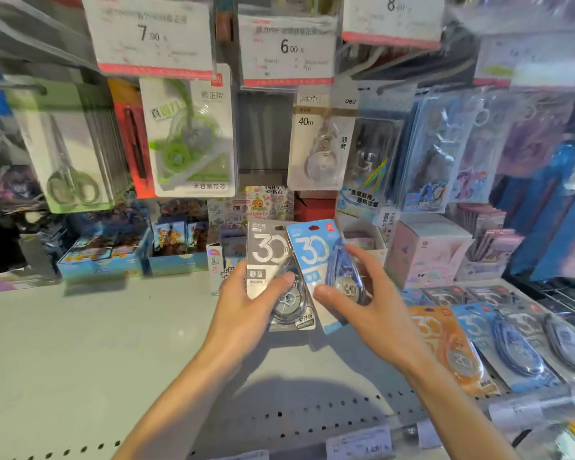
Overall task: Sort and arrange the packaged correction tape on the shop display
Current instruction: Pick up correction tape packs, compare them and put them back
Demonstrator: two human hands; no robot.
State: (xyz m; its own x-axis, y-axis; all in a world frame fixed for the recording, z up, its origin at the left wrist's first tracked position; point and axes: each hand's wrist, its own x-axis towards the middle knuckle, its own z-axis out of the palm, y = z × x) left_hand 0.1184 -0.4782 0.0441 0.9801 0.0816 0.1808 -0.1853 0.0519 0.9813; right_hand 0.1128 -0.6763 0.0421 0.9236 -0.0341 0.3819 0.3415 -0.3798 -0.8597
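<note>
My left hand (246,303) grips a grey "30" correction tape pack (269,254), thumb across its front. My right hand (375,300) holds a light-blue "30" correction tape pack (312,250), which overlaps the grey one's right edge. Both packs are held upright above the grey shelf (97,343). To the right, several more packs lie flat on the shelf: an orange pack (452,350), a blue pack (502,343) and a grey pack (558,336). Above, a green correction tape pack (190,134) and a white 40m pack (322,144) hang on hooks.
Price tags (153,34) hang at the top. Packaged scissors (63,144) hang at left. Boxes of cards (107,257) and a pink box (425,250) stand at the shelf's back. Pencil cases (445,144) hang at right. The shelf's perforated front edge (312,423) carries a price label.
</note>
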